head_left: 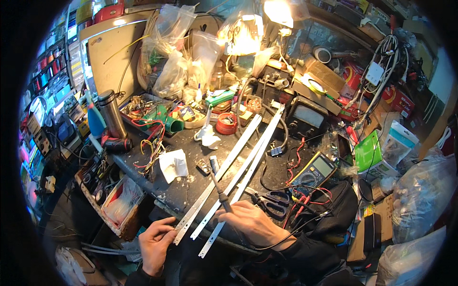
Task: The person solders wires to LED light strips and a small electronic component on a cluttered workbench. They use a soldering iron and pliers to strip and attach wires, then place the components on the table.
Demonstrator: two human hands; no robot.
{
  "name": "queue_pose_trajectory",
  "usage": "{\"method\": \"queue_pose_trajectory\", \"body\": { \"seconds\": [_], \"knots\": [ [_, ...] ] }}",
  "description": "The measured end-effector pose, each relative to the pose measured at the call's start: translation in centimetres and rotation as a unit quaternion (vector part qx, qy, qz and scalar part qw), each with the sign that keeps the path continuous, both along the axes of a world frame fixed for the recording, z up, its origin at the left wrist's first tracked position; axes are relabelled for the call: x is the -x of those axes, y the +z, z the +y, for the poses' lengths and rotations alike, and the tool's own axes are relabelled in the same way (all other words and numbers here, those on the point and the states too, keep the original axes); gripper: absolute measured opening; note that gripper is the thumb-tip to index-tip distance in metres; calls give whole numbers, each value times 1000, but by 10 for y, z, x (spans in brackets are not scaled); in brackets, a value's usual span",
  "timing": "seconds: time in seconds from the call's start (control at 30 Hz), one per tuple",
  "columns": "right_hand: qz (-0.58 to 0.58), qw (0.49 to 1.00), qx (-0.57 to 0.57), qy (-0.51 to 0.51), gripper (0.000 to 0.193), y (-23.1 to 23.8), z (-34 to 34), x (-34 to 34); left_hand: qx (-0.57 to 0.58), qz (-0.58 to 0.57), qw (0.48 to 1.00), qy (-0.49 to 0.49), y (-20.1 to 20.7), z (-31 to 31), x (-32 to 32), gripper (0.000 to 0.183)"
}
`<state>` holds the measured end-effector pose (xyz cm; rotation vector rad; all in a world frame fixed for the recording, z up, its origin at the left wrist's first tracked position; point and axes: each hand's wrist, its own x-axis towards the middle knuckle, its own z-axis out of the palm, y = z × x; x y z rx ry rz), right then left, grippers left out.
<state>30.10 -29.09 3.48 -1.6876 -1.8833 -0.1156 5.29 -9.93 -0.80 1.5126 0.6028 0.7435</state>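
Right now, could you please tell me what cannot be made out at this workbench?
All in the head view:
Pen-like tool: grip partly covered by the right hand.
White strips: undersides turned away from the camera.
Digital multimeter: reading too small.
Upper lamp: bulb lost in glare.
Left sleeve: cut off by the lower edge.

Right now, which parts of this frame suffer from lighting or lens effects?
All in the head view: the lamps at the top blow out to white; the pale strips shine brightest toward their far ends; the dark right sleeve shows little detail; a black fisheye border cuts the corners.
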Motion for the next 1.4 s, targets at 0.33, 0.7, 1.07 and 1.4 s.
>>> {"method": "queue_pose_trajectory", "body": {
  "seconds": [0.33, 0.7, 1.07, 1.4],
  "knots": [
    [-32, 994, 106, -23, 35, 1, -14, 1, -168, 24, 984, -60, 46, -73, 29, 10],
    [3, 997, 72, -17, 38, -2, -30, -7, -253, 33, 967, -17, 32, -83, -1, 12],
    [14, 997, 59, -48, 33, 9, -36, -10, -247, 121, 961, -8, 14, -73, -26, 15],
    [14, 997, 57, -57, 29, 6, -33, -12, -255, 64, 965, -20, 1, -76, -13, 13]
  ]
}}
